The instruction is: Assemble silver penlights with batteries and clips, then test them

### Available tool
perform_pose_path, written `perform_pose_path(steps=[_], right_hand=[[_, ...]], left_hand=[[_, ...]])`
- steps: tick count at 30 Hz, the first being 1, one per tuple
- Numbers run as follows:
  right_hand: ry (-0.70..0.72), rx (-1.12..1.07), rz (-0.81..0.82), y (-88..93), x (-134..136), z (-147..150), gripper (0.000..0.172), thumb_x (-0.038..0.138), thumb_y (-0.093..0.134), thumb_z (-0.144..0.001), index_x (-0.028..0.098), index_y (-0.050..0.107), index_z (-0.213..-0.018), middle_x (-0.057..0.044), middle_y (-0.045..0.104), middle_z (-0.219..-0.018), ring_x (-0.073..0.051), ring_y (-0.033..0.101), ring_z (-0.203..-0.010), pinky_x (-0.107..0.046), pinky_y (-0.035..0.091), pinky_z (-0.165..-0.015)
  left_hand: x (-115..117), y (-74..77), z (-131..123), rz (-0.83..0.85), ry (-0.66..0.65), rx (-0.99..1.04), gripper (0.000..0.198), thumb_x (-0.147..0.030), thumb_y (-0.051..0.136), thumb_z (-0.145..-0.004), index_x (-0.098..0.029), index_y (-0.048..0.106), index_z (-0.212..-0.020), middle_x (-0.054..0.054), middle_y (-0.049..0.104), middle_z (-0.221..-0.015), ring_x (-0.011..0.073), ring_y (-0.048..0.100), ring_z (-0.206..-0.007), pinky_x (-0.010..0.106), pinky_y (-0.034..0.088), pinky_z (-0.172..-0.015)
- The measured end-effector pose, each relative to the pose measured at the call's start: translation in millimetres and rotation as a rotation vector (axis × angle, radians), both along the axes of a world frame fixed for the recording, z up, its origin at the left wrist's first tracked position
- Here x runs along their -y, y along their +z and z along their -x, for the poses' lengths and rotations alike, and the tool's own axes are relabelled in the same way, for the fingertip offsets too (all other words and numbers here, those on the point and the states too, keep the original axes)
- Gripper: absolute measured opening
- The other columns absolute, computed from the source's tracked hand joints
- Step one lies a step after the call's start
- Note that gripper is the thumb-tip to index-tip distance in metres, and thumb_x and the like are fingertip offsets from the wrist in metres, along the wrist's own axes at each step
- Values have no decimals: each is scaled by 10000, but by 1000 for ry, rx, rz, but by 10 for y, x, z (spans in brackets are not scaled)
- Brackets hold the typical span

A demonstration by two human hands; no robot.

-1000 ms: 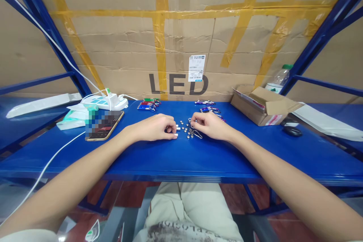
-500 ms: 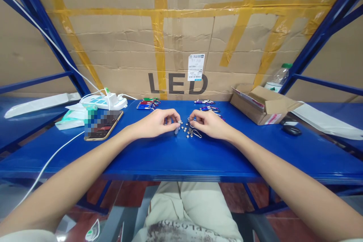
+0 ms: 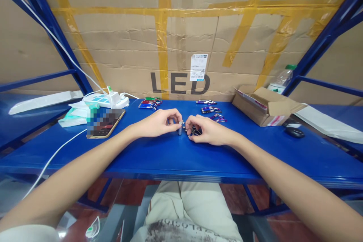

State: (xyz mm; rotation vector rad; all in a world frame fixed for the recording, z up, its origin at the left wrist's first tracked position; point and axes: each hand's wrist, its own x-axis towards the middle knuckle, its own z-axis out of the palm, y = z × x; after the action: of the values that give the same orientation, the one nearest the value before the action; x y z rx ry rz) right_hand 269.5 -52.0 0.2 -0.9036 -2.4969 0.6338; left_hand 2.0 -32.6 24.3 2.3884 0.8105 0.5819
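Observation:
My left hand [image 3: 163, 123] is closed in a pinch around a small silver tube [image 3: 180, 130], upright over the blue table [image 3: 159, 157]. My right hand [image 3: 205, 130] cups over loose parts just right of it, its fingers curved and the thumb apart from the fingertips. Small round silver discs [image 3: 189, 136], which look like button cells, lie by its fingertips. A metal carabiner clip [image 3: 195, 131] shows between the thumb and fingers. My right hand hides part of this pile.
Behind my hands lie keychain lights with clips: a coloured group [image 3: 149, 103] left, blue ones [image 3: 210, 109] and purple ones [image 3: 218, 118] right. A phone [image 3: 106, 124] and power strip [image 3: 109, 100] sit left; an open cardboard box [image 3: 252, 109] and black mouse [image 3: 294, 132] right.
My right hand has moved down and toward the left hand, its thumb spreading around the loose discs and clip. The tube in my left hand now stands more upright. The view has shifted slightly.

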Motion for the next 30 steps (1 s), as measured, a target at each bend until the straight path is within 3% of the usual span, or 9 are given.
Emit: perform_pose_path(steps=[8,17,23,30], right_hand=[[2,3,67,21,-5,-7,152,156,726,-846,231,635,-943,-6,729,-944,-207,594,-904,-310,450,-800],[0,-38,128,30,-19,-29,160,253,777,-855,223,650,-948,-5,736,-943,-194,586,-852,-312,448,-781],[-75,47,-12,44,-27,-55,204,183,754,-848,233,639,-1008,-10,749,-998,-231,597,-950,-354,444,-876],[-75,55,-57,10,-30,-55,226,236,762,-886,234,653,-1084,-36,755,-1072,-262,605,-1021,-396,461,-938]], left_hand=[[4,9,-4,6,9,5,204,-362,687,-993,-181,662,-1083,18,746,-920,150,617,-777,275,468,-712],[1,14,5,-23,12,-8,191,-353,689,-989,-182,669,-1071,14,732,-903,150,616,-763,275,456,-700],[20,29,-2,-7,-1,0,199,-369,686,-993,-184,667,-1065,11,734,-889,149,617,-754,279,458,-699],[24,38,3,-9,0,0,189,-363,688,-991,-191,668,-1065,9,736,-873,153,626,-751,281,456,-695]])
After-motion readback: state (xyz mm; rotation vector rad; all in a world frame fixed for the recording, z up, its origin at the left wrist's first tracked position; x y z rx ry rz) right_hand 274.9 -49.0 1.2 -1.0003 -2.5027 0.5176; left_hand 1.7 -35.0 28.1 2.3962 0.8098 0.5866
